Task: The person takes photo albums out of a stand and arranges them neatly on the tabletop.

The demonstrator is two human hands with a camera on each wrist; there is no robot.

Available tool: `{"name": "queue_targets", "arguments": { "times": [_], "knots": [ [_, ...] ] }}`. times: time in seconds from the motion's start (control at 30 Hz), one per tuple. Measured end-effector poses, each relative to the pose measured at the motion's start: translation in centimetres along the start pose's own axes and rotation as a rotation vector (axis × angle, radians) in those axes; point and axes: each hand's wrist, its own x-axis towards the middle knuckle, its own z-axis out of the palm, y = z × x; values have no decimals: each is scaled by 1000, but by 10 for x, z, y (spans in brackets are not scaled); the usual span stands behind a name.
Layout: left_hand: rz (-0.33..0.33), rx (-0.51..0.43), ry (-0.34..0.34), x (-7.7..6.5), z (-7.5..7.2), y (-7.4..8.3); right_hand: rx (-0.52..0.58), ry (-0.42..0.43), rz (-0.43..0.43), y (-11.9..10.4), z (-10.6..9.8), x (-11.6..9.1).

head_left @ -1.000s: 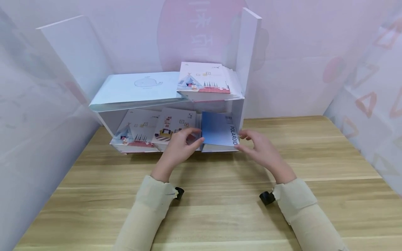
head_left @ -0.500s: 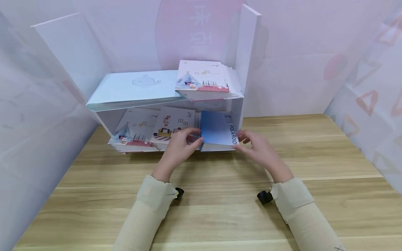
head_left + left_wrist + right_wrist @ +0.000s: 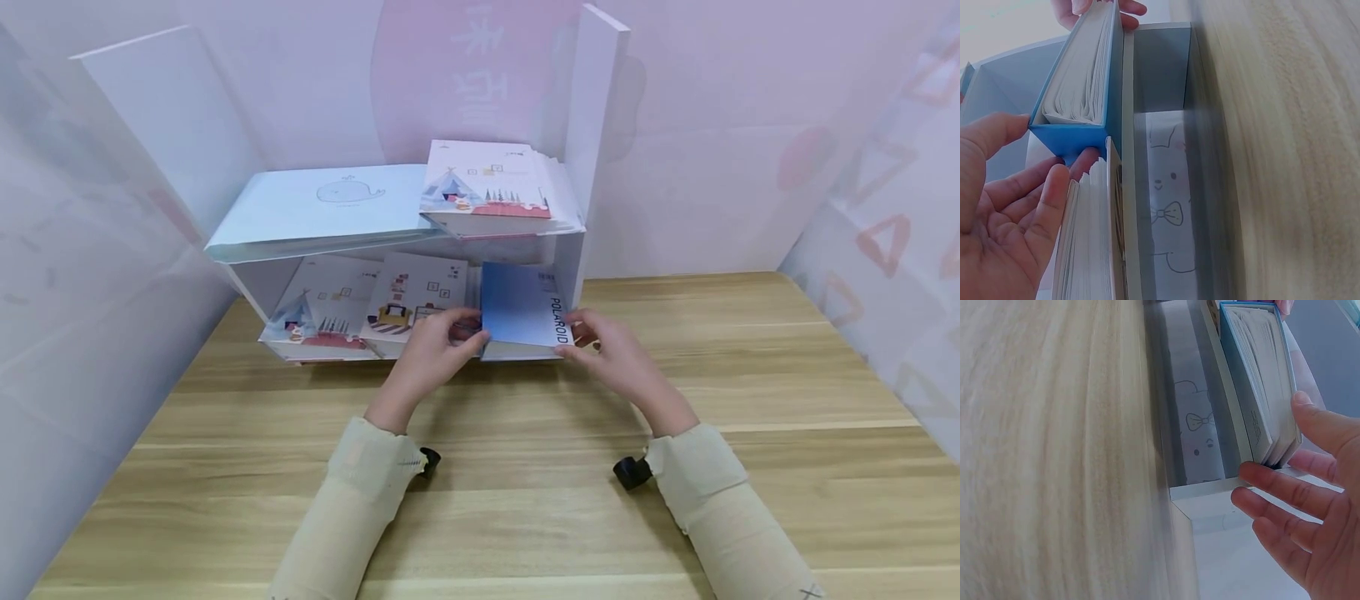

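Observation:
A blue photo album [image 3: 521, 304] marked POLAROID lies at the right end of the lower shelf, with its thick pages facing the front. My left hand [image 3: 435, 346] holds it at the spine; in the left wrist view the thumb meets one corner and fingers reach behind the blue spine [image 3: 1069, 139]. From the other end, my right hand [image 3: 618, 358] holds the album with the thumb by the page edges [image 3: 1266, 369] and the index finger at the cover. Left of it, an album with a digger picture [image 3: 416, 292] is partly covered by my left hand.
A white two-level shelf [image 3: 596, 125] stands against the wall on a wooden table [image 3: 525, 508]. On its upper level lie a pale blue whale album [image 3: 300, 208] and a stack of tent-picture albums [image 3: 487, 179]. Another tent-picture album [image 3: 322, 308] sits at the lower left.
The right hand has edged slightly left, closer in on the blue photo album's right end. The left hand and the albums keep their places, while the head view shifts a little.

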Motion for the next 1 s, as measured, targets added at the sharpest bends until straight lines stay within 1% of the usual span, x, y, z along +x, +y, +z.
{"name": "queue_targets", "arguments": {
  "times": [0.23,0.5,0.77,1.0],
  "knots": [
    [5,17,-5,1,1,1,74,21,-21,3,2,1],
    [12,29,-1,0,2,0,132,26,0,1,2,2],
    [12,25,-5,-2,-1,1,210,8,-6,2,0,3],
    [2,11,-20,-2,-3,1,227,-21,-9,5,-3,1]
  ]
}}
